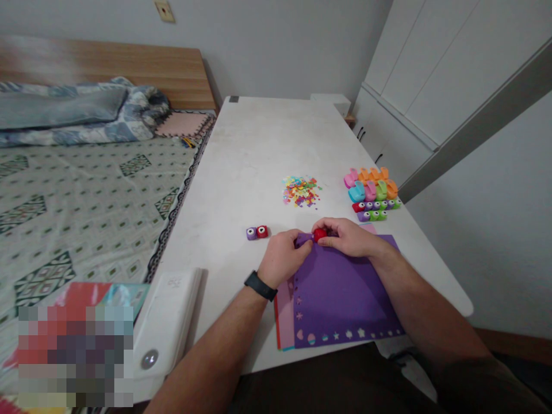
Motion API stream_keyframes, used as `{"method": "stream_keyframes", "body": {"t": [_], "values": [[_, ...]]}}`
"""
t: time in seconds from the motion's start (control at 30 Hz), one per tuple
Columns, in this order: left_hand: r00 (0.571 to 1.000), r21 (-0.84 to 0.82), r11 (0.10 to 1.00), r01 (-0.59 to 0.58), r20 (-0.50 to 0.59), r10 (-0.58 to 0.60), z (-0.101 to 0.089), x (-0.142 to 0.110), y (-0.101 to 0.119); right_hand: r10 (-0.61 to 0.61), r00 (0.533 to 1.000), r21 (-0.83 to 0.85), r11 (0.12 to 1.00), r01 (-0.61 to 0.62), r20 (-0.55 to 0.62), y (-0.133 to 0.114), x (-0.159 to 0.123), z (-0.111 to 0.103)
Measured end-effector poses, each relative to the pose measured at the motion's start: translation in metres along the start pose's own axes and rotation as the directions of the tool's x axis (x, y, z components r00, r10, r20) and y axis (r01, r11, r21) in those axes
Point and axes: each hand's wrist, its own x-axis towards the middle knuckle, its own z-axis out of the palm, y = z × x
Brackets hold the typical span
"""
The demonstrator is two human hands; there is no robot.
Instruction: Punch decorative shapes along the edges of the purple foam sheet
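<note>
A purple sheet [349, 293] lies over pink and other coloured sheets at the table's near edge, with small shapes punched along its left and bottom borders. My left hand [285, 253] pinches the sheet's upper left corner. Closed around a red craft punch [319, 234] at the sheet's top edge is my right hand [345, 237]. Whether the paper sits inside the punch's slot is hidden by the fingers. Just left of my hands stand a purple punch [251, 233] and a second red punch [262, 231], side by side.
A heap of colourful paper cut-outs [302, 191] lies on the white table [267, 144]. Rows of larger punches [371, 184] and small punches [375, 207] stand at the right edge. A white device [170, 316] sits front left, beside the bed [99, 201].
</note>
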Motion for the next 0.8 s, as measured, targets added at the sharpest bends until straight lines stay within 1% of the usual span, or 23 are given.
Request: {"method": "stream_keyframes", "body": {"t": [0.57,0.8], "values": [[1.000,-0.007,1.000,0.009,0.009,-0.009,0.0003,-0.0012,0.0009,0.014,1.000,-0.019,1.000,-0.014,-0.012,-0.0037,-0.0009,0.0043],[1.000,0.005,1.000,0.003,0.010,-0.003,-0.0001,-0.0005,0.0019,0.015,1.000,-0.015,1.000,-0.015,-0.025,-0.0011,0.0006,0.0066]]}}
